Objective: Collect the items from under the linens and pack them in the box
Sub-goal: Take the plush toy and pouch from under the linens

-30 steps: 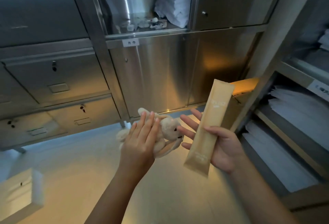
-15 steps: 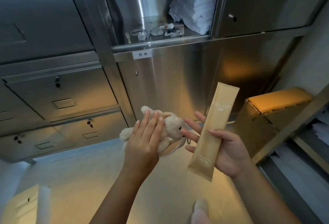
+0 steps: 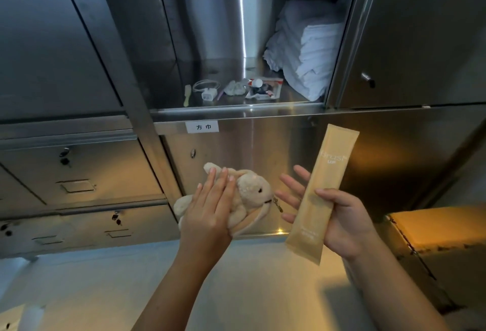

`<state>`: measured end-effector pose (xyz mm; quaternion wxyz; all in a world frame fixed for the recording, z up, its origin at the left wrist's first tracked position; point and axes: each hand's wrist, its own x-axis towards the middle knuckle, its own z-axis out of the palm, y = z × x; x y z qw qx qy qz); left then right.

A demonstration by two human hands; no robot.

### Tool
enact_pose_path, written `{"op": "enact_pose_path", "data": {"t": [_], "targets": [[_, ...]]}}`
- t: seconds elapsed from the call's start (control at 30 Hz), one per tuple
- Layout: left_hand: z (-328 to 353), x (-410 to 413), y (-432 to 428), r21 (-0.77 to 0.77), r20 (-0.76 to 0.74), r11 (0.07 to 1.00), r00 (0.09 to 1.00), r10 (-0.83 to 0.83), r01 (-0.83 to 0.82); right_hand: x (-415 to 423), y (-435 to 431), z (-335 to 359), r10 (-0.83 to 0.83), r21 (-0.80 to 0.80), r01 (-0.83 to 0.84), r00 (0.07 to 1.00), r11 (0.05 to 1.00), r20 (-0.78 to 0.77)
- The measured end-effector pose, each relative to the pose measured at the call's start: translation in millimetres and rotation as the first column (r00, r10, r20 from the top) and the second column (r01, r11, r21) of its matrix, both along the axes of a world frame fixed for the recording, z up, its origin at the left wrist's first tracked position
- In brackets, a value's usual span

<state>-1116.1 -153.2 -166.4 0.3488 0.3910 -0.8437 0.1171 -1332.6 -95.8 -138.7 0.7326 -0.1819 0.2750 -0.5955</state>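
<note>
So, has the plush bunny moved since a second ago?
Yes: upward, the plush bunny sits closer beneath the cabinet label now, still held in the left hand.

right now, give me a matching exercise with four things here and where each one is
Things:
1 rabbit
2 packet
3 towels
4 box

Places:
a held in the right hand
b low at the far right
c held in the left hand
d stacked in the open cabinet

Pairs: 1-c, 2-a, 3-d, 4-b
</note>
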Motion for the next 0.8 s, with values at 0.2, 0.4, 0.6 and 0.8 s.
{"op": "enact_pose_path", "data": {"t": [0.2, 0.4, 0.6, 0.8], "targets": [[4.1, -19.6, -54.8, -0.001, -0.002, 1.0, 1.0, 0.029, -0.029, -18.1, -62.8, -2.9, 0.061, 0.022, -0.062, 0.998, 0.998, 0.032], [8.8, -28.2, -137.1, 0.028, 0.007, 0.999, 1.0, 0.031, -0.031, -27.7, -141.5, -3.1, 0.056, 0.003, -0.056, 0.998, 0.998, 0.009], [26.8, -33.5, -239.0, -0.028, -0.011, 0.998, 0.998, 0.06, -0.06, -24.3, -244.2, 13.3, 0.038, -0.038, -0.04, 0.998, 0.998, -0.045], [44.6, -36.9, -322.2, -0.005, -0.006, 0.988, 0.988, 0.157, -0.157, -17.8, -333.7, 26.6, 0.052, -0.07, -0.055, 0.997, 0.996, -0.049]]}}
